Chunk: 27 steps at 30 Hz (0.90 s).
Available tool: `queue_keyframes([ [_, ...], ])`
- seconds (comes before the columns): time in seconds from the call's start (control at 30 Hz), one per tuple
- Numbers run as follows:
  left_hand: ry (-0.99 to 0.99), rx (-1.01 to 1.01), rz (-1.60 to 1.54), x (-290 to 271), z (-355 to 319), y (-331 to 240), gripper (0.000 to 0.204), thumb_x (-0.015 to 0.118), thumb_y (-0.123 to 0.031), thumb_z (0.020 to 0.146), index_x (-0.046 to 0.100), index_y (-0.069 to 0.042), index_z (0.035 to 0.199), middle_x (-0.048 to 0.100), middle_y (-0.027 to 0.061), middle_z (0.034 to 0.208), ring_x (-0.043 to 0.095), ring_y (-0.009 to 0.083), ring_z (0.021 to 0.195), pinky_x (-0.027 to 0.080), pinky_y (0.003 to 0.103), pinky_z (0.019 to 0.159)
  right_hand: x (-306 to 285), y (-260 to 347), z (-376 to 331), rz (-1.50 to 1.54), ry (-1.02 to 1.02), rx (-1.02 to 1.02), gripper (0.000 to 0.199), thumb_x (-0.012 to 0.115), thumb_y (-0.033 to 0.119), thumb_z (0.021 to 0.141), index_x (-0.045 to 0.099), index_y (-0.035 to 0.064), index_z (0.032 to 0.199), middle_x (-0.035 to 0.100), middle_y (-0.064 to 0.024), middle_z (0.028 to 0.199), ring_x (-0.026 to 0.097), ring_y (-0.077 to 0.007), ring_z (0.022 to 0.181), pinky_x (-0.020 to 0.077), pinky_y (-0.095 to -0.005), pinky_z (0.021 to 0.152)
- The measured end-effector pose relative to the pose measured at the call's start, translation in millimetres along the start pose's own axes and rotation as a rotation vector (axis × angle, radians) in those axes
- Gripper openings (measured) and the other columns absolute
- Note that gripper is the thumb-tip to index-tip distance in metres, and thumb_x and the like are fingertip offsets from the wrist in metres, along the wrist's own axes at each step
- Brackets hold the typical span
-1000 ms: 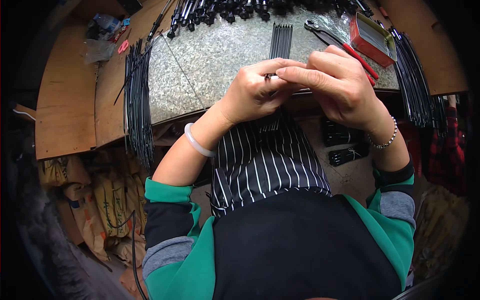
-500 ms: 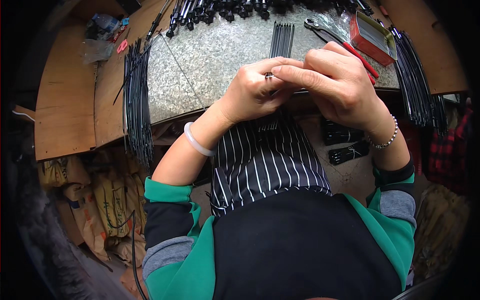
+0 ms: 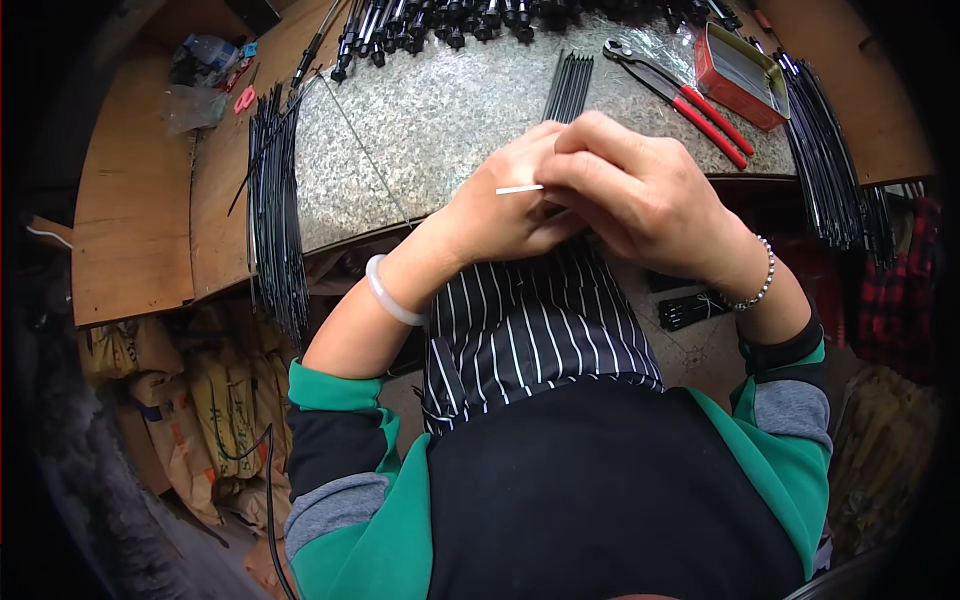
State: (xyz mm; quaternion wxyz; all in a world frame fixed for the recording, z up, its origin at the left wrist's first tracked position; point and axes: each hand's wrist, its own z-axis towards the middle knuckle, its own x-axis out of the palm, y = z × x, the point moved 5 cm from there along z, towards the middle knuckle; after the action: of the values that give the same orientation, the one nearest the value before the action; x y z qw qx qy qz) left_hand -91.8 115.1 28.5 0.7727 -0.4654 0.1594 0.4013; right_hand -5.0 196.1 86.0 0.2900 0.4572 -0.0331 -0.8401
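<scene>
My left hand [image 3: 505, 200] is closed round a bundle of thin black rods [image 3: 570, 88] in front of my apron. The rods' pointed ends stick out beyond the hand over the stone-patterned tabletop. Pressed close against it, my right hand [image 3: 645, 190] has its thumb and fingers pinched together. A short, thin white strip [image 3: 518, 189] juts leftward from that pinch, across the back of my left hand. My fingers hide its other end and the middle of the bundle.
Red-handled pliers [image 3: 690, 105] lie right of the rods, beside a red tin [image 3: 740, 75]. Long black rods hang over the bench edge at left [image 3: 272, 210] and right [image 3: 825, 160]. Black-capped rods [image 3: 440, 20] line the back. Tied bundles [image 3: 692, 310] sit below the bench.
My right hand has moved down and slightly left, uncovering the pliers' handles. The white strip now shows much longer. The rod bundle has tilted a little to the right.
</scene>
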Motion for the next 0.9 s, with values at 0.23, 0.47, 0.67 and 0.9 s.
queue_keyframes([
  [0.23,-0.023,0.095,-0.043,-1.5,-5.1,11.9,0.024,0.064,-0.009,0.074,0.058,-0.002,0.097,0.060,0.0131,0.114,0.058,0.0294,0.109,0.047,0.038,0.093,11.6,6.7,-17.0,-0.105,0.049,-0.153,0.016,0.065,0.009,0.079,0.060,0.0016,0.092,0.056,-0.0099,0.093,0.054,-0.0212,0.068,0.0472,-0.0313,0.059],
  [0.47,0.127,0.044,0.298,6.0,-18.1,20.5,0.024,0.056,-0.007,0.080,0.057,-0.004,0.104,0.060,0.0115,0.118,0.056,0.0301,0.114,0.043,0.040,0.100,-27.1,-32.7,-22.4,0.261,0.017,0.108,0.014,0.068,0.008,0.078,0.062,0.0003,0.088,0.060,-0.0090,0.088,0.055,-0.0201,0.071,0.0464,-0.0280,0.063],
  [0.67,0.071,0.002,0.377,5.2,-24.5,9.7,0.026,0.055,-0.006,0.080,0.057,-0.003,0.105,0.061,0.0102,0.116,0.057,0.0294,0.112,0.044,0.039,0.099,-104.0,-190.0,-60.1,-0.348,-0.162,0.603,0.016,0.063,0.011,0.083,0.067,-0.0037,0.088,0.066,-0.0090,0.080,0.057,-0.0187,0.065,0.0473,-0.0263,0.065],
  [0.9,0.000,-0.068,0.189,16.7,-13.3,16.7,0.036,0.056,0.003,0.072,0.058,-0.004,0.107,0.063,0.0076,0.113,0.062,0.0273,0.103,0.049,0.033,0.092,-98.2,-249.0,-80.2,-0.496,0.134,0.808,0.015,0.063,0.012,0.082,0.069,-0.0014,0.083,0.067,-0.0081,0.080,0.058,-0.0210,0.063,0.0482,-0.0306,0.064],
])
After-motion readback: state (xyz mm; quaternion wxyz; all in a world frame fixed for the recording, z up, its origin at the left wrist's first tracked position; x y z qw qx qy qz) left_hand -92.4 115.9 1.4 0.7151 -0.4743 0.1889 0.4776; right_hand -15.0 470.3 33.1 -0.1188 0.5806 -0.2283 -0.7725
